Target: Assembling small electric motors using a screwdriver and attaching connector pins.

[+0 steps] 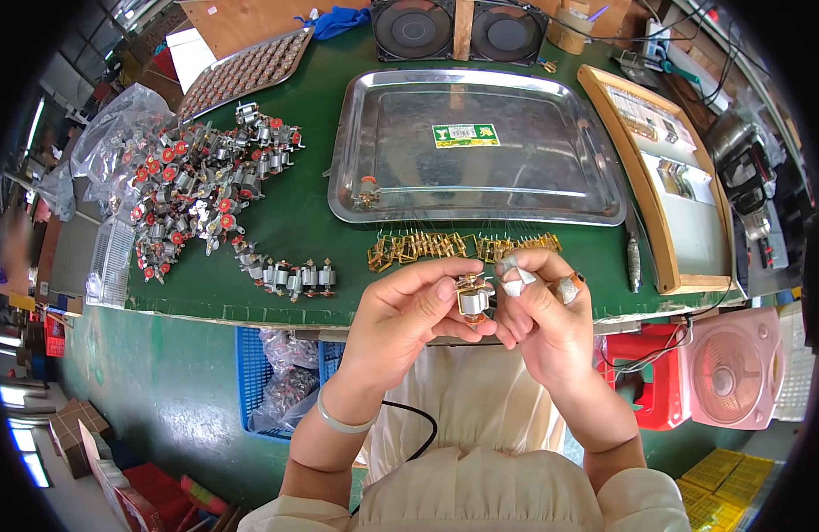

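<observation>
A: Where is the small motor part point(474, 302) that you're handling?
B: In front of your body, just past the near edge of the green desk point(307, 208). Your left hand point(399, 312) pinches it between thumb and fingers — its silver body and brass-coloured frame show in the gap.
A: And your right hand point(551, 317)?
B: Close beside the part, fingers curled and drawn together, with white wrapping point(514, 280) on the fingertips. Whether you grip anything there, I cannot tell.
A: What lies beyond your hands?
B: A row of brass-coloured frames point(423, 249) on the desk, then a shiny metal tray point(525, 191) with a single part point(367, 191) in its near left corner. On your left, you have a heap of similar parts point(196, 186), trailing toward you. On your right — a slim tool point(634, 263), then a wooden-framed box point(693, 244).
</observation>
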The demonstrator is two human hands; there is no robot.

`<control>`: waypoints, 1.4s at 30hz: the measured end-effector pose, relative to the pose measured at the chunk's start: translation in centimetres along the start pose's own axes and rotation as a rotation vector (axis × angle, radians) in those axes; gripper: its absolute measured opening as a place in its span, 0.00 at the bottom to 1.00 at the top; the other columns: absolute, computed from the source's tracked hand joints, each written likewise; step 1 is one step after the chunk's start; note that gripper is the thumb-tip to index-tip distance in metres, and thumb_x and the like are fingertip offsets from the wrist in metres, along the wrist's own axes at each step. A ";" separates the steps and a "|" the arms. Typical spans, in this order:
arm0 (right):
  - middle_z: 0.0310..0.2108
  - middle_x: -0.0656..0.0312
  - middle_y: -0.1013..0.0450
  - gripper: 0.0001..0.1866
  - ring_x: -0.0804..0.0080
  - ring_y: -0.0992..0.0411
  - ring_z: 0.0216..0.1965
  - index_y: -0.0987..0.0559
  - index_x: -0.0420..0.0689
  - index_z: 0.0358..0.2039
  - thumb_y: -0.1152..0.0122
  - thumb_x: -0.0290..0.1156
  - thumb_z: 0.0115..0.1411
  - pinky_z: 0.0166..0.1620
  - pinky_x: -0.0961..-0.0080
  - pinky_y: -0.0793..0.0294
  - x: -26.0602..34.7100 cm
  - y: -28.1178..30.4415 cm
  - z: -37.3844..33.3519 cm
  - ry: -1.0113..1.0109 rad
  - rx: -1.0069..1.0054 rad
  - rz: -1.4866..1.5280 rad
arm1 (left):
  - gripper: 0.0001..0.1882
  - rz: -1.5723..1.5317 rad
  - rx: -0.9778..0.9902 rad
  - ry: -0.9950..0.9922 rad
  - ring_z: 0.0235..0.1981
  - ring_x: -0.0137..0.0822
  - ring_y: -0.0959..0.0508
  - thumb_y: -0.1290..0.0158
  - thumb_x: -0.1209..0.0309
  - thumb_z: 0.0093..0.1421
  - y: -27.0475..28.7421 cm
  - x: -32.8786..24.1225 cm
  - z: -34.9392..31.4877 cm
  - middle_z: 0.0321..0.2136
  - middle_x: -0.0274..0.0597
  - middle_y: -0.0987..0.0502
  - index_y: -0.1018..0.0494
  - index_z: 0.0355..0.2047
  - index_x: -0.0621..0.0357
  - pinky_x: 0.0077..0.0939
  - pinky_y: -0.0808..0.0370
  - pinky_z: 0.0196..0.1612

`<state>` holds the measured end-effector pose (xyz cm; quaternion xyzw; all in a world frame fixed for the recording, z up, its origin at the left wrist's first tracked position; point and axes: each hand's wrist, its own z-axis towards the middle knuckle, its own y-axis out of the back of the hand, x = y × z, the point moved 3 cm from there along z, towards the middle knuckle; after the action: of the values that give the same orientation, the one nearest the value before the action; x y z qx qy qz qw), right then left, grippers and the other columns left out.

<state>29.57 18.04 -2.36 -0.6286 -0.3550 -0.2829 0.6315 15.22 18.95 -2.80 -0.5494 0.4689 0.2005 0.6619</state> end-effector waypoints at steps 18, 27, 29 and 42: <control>0.15 0.60 0.36 0.14 0.79 0.40 0.12 0.33 0.35 0.39 0.52 0.32 0.57 0.16 0.81 0.37 0.5 0.7 -1.4 -0.104 0.000 -0.109 | 0.13 -0.097 -0.016 -0.022 0.29 0.41 0.22 0.58 0.70 0.60 0.0 0.2 0.3 0.33 0.49 0.27 0.36 0.40 0.68 0.27 0.22 0.31; 0.20 0.60 0.33 0.13 0.80 0.39 0.13 0.32 0.35 0.39 0.50 0.30 0.57 0.18 0.81 0.34 -0.3 -0.5 -1.7 -0.275 0.187 -0.032 | 0.10 0.182 0.013 -0.180 0.23 0.24 0.29 0.55 0.71 0.59 -0.2 -0.5 0.3 0.30 0.40 0.28 0.35 0.38 0.65 0.14 0.30 0.23; 0.17 0.57 0.34 0.10 0.79 0.42 0.11 0.31 0.38 0.37 0.49 0.29 0.55 0.13 0.80 0.37 -0.4 -0.3 -1.6 -0.264 0.125 -0.021 | 0.09 0.251 0.007 -0.245 0.25 0.24 0.30 0.55 0.73 0.58 -0.3 -0.6 0.2 0.30 0.39 0.29 0.35 0.37 0.65 0.14 0.31 0.24; 0.16 0.61 0.37 0.12 0.79 0.41 0.12 0.36 0.36 0.40 0.53 0.28 0.56 0.16 0.80 0.35 -1.3 -1.6 -1.8 0.164 -0.001 -0.204 | 0.05 0.476 -0.238 -0.621 0.31 0.26 0.32 0.55 0.77 0.57 -2.1 0.0 -0.4 0.32 0.41 0.30 0.35 0.33 0.65 0.19 0.34 0.36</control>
<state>27.62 16.09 -2.39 -0.5642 -0.3640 -0.3963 0.6262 16.68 17.93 -1.66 -0.4115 0.3343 0.5574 0.6389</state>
